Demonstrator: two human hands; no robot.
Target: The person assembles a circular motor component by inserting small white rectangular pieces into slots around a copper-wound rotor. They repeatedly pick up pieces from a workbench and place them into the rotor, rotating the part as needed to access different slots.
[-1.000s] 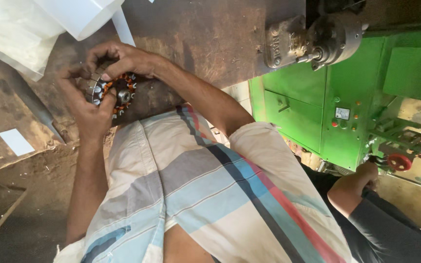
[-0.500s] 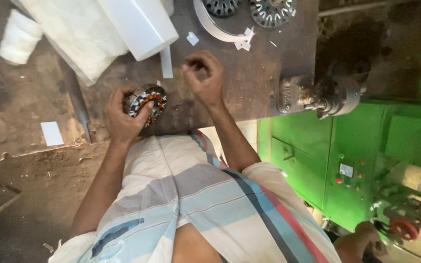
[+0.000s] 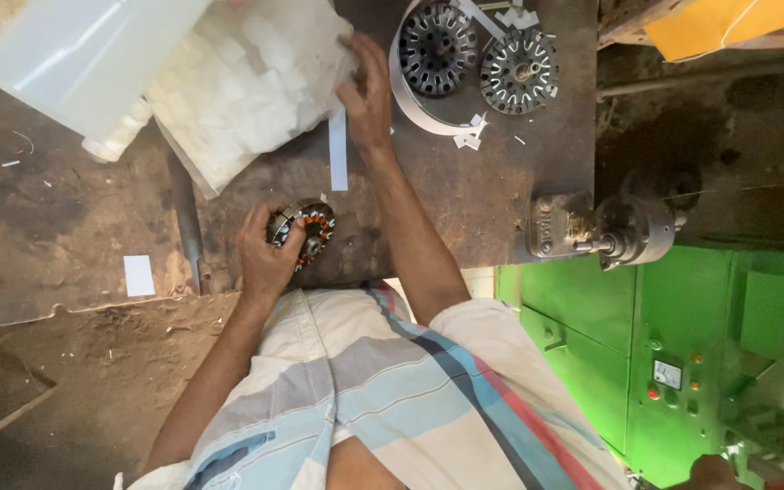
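My left hand (image 3: 263, 249) grips a round motor stator (image 3: 308, 230) with copper windings, resting it on the dark metal workbench (image 3: 465, 195) near its front edge. My right hand (image 3: 367, 91) reaches far forward to a clear bag of small white paper strips (image 3: 242, 91), fingers at the bag's edge; whether it pinches a strip is hidden. A long white strip (image 3: 338, 150) lies on the bench just below that hand.
Two bare steel stator cores (image 3: 474, 54) sit inside a curved white band at the back. A white plastic container (image 3: 83, 63) lies at left. A grey metal fixture (image 3: 610, 231) and green machine (image 3: 673, 363) stand to the right. White paper piece (image 3: 139, 275) lies left.
My right hand left the stator and stretched forward to the bag of white strips. My left hand kept hold of the stator. The view tilted further over the bench.
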